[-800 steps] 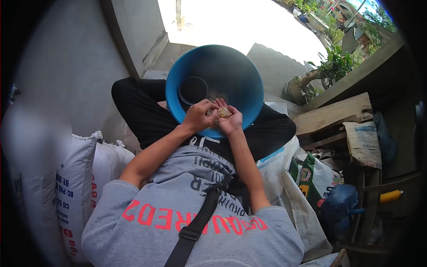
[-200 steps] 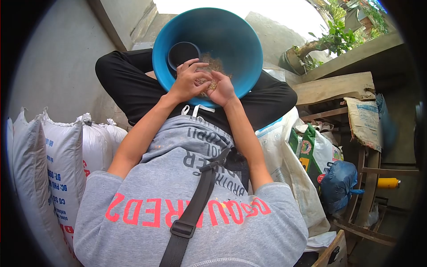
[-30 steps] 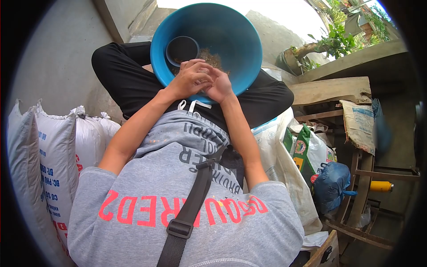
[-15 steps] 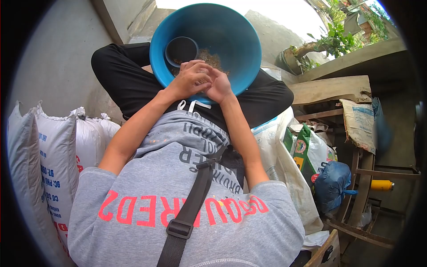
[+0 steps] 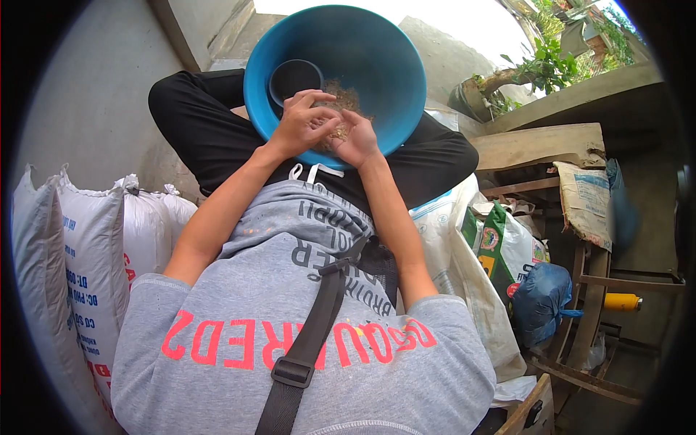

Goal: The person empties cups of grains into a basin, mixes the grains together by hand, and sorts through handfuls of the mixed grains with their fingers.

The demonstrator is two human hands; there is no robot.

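Within the near part of the blue basin (image 5: 395, 80), my two hands are close together. My right hand (image 5: 358, 142) is cupped palm up and holds small pale-brown grains (image 5: 340, 131). Over its palm hovers my left hand (image 5: 299, 129), its thumb and fingers curved but apart, with nothing visible between them. Behind the hands, loose brown grains or husks (image 5: 346, 96) lie on the basin floor. A dark round bowl (image 5: 295, 78) stands inside the basin at the left, just beyond my left fingers.
Full white sacks (image 5: 94, 239) stand at the left. To the right are a green and white bag (image 5: 500, 239), a blue plastic bag (image 5: 540, 301), a wooden board (image 5: 544, 147) and a yellow cylinder (image 5: 622, 301). My crossed legs surround the basin's near side.
My left fingers have lifted and spread slightly, baring more of my right palm and the grains in it. Compared with the oldest frame, the basin appears higher in view.
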